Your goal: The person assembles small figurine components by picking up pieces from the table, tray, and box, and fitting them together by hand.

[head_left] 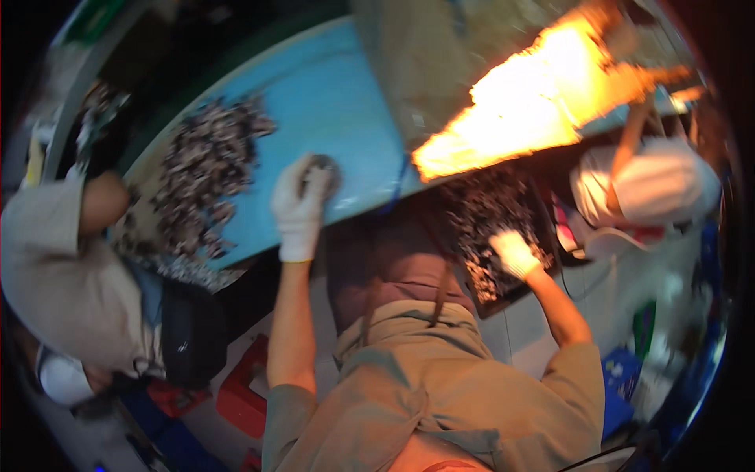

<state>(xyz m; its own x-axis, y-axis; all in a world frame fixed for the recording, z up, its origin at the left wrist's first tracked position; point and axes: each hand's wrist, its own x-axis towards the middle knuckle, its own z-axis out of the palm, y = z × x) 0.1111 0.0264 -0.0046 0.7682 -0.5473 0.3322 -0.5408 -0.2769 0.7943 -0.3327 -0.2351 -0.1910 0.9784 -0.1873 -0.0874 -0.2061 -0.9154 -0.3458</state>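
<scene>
My left hand (297, 214), in a white glove, is above the blue tabletop (338, 86), its fingers curled round a small, round, dark grey thing (331, 176). Blur hides what kind of thing that is. Lower right, my right hand (514, 253), gloved in white too, reaches into a dark tray (495, 303) of small dark pieces (491, 204). Its fingertips are smeared and partly lost among the pieces, so their grip does not show. On the table left of my left hand spreads a heap of greyish-brown pieces (208, 165).
An overexposed orange-white glare (527, 102) covers the table's right part. One person (71, 267) sits at the left, another in a white cap (653, 181) at the right. Red stools (248, 385) and a blue crate (620, 385) stand on the floor.
</scene>
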